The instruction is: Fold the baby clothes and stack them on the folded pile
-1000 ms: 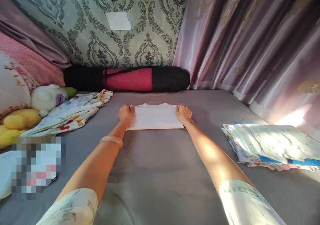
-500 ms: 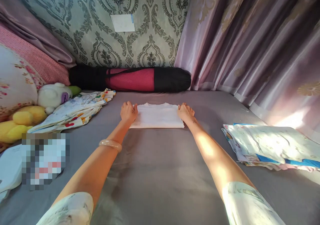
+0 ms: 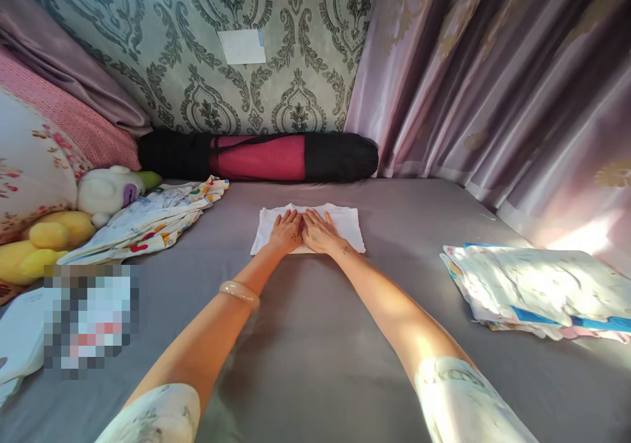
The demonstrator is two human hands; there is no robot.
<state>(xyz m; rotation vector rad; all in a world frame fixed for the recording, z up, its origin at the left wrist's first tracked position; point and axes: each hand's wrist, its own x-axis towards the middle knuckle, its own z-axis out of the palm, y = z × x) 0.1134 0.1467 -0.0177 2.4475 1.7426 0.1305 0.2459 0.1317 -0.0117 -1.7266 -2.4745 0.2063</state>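
Note:
A folded white garment [image 3: 345,226] lies flat on the grey sheet, straight ahead of me. My left hand [image 3: 286,231] rests palm down on its middle, fingers stretched out, with a pale bangle [image 3: 239,293] on that forearm. Beside it, nearly touching, my right hand [image 3: 318,231] also lies flat on the cloth, its thumb hidden or turned inward. Neither hand grips the fabric. The garment's left and right ends show on either side of the hands, and its middle is partly covered by them.
At right lies a stack of folded clothes [image 3: 532,288]. Crumpled patterned clothing [image 3: 152,223] sits at left, near a white plush toy [image 3: 106,190] and a yellow plush toy [image 3: 54,233]. A black and red roll bag [image 3: 259,157] lies along the wall, beside purple curtains [image 3: 444,68].
Both hands have let go of the garment's side edges and moved inward to its middle, where they now lie flat side by side. The garment stays in about the same place.

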